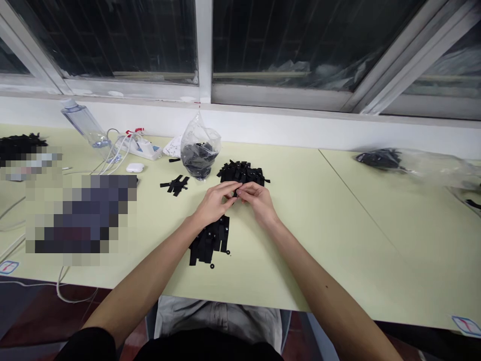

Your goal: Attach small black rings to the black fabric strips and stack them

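Table (pixel 338 225): one, spanned mid-frame.
Clear plastic bags (pixel 200 153): two, upper centre and upper right, apparently keeping black pieces together.
Hands: two, centre; left hand (pixel 217 201) and right hand (pixel 258 199) pinched one small black piece (pixel 235 194), likely for fine control.
Black strips (pixel 210 240): lower centre, overlapped, uncountable.
Black heap (pixel 242 172): centre, uncounted, seemingly within reach.
Black rings (pixel 212 266): two, lower centre.

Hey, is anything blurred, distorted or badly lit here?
Head view: outer window bars splay, seemingly from a wide lens; mosaic blocks hide a dark item at left; the far-right plastic bag looks soft; light on the table is even; detail between left hand and right hand is too dark.
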A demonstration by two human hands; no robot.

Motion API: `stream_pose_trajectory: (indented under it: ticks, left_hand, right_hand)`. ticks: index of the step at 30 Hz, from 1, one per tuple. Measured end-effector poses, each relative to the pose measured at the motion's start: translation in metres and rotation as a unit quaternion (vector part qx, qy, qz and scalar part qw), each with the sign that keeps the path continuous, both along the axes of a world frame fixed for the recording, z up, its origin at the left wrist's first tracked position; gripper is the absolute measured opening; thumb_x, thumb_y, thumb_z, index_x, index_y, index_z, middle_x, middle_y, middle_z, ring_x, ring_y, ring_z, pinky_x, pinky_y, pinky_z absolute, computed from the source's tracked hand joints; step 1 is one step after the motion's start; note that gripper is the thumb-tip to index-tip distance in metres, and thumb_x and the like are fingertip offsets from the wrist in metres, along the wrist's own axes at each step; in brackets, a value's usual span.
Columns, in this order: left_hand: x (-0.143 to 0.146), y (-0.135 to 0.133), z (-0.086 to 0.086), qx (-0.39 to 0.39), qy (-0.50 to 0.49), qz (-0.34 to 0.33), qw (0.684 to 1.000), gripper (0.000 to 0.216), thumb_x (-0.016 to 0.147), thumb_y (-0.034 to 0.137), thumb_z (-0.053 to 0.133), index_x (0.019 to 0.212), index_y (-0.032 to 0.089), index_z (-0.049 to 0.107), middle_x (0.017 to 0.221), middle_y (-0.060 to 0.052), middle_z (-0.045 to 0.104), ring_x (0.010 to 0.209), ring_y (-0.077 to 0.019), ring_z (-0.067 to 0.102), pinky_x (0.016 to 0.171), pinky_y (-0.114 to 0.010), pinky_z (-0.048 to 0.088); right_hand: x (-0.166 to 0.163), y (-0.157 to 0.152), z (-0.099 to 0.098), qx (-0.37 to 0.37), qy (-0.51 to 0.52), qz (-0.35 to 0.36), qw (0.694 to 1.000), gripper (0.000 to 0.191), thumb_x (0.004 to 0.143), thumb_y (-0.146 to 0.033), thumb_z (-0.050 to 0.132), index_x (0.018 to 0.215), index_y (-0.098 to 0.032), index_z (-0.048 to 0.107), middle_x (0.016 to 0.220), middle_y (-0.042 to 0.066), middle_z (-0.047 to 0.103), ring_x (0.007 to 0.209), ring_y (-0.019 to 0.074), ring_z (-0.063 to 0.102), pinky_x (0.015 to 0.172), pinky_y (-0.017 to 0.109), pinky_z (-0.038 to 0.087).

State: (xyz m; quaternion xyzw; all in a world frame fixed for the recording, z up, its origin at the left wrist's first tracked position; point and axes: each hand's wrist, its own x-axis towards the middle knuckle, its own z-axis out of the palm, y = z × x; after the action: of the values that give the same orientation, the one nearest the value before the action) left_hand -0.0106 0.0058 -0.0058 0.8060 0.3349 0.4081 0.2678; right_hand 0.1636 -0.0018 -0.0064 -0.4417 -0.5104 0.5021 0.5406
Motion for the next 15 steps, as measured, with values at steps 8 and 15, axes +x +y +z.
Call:
stream_pose_trajectory:
  ticks: [8,15]
  left_hand:
    - [0.0012,-0.0029,0.0047,-0.013,-0.024,-0.005,1.000,0.041,0.091,0.016,0.057,0.130,0.025,0.061,0.134,-0.007,0.060,0.079,-0.0108,0.066,0.086,-0.031,0.057]
    - [-0.0044,0.0068,-0.0002,-0.026,-0.051,0.070,0.996,0.033,0.098,0.021,0.048,0.128,0.022,0.060,0.118,-0.007,0.069,0.090,-0.0148,0.068,0.087,-0.032,0.055]
  right_hand:
    - [-0.0001,-0.0001,0.0001,-0.009,-0.007,-0.009,1.000,0.034,0.068,-0.043,0.082,0.086,-0.019,0.065,0.075,0.003,0.067,0.064,0.0147,0.056,0.059,0.029,0.043]
    - [0.0080,0.0064,-0.0025,-0.013,0.013,-0.078,0.997,0.042,0.061,-0.047,0.085,0.085,-0.021,0.061,0.072,0.001,0.066,0.059,0.0141,0.055,0.056,0.029,0.042]
